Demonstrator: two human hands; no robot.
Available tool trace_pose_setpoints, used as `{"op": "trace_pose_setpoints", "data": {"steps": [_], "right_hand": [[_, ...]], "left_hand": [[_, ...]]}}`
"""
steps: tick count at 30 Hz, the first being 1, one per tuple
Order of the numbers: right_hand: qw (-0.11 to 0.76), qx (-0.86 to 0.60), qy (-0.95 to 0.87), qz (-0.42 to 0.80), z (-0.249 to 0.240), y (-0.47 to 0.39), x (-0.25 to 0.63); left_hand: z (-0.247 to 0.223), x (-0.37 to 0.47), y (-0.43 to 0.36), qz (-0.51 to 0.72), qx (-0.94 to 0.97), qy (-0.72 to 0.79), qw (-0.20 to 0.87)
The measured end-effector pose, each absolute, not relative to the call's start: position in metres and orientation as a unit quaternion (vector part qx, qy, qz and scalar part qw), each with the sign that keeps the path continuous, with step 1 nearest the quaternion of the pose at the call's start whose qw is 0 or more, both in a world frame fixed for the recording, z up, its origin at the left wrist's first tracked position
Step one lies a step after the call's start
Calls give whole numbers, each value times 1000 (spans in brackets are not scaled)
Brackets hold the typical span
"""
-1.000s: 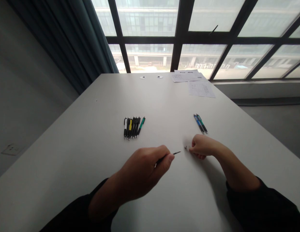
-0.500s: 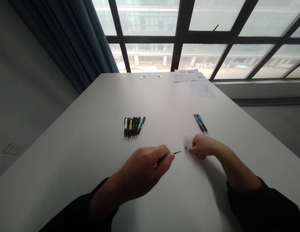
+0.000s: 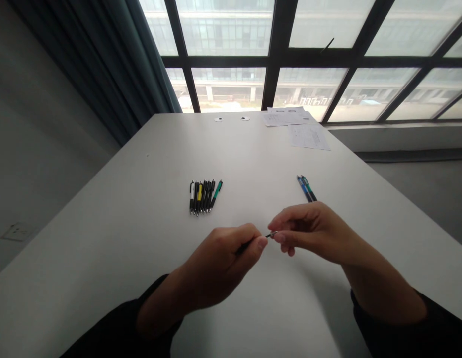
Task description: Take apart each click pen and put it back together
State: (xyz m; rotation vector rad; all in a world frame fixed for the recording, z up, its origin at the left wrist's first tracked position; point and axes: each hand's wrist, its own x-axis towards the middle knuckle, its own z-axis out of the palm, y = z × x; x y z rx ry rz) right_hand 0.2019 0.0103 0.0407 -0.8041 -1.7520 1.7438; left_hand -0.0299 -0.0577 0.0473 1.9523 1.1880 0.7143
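Note:
My left hand (image 3: pixel 223 261) is closed around a thin dark pen refill (image 3: pixel 253 241), whose tip sticks out to the right. My right hand (image 3: pixel 309 229) is raised off the white table (image 3: pixel 115 223) and pinches a tiny part (image 3: pixel 273 233) against that tip. What the tiny part is cannot be made out. A row of several pens (image 3: pixel 203 195), black with one yellow and one green, lies to the left beyond my hands. Two pens (image 3: pixel 306 188), blue and green, lie just beyond my right hand.
Printed paper sheets (image 3: pixel 308 135) lie at the table's far right by the window. Two small round caps (image 3: pixel 231 119) sit at the far edge. A dark curtain (image 3: pixel 104 74) hangs at the left. The table's left edge drops toward a grey wall.
My right hand has lifted off the table and moved left, bringing a small part to the refill's tip. My left hand has stayed almost still.

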Motion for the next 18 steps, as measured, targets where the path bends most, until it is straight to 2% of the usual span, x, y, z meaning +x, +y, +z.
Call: {"op": "trace_pose_setpoints", "data": {"steps": [7, 13, 16, 18], "right_hand": [[394, -212, -617, 648, 35, -8, 179], [430, -185, -633, 617, 37, -9, 184], [499, -205, -611, 579, 44, 0, 200], [541, -274, -584, 539, 47, 16, 217]], "left_hand": [[50, -31, -58, 298, 734, 434, 430], [49, -32, -58, 280, 720, 440, 458], [49, -31, -57, 260, 724, 449, 455], [47, -29, -55, 266, 735, 462, 420]]}}
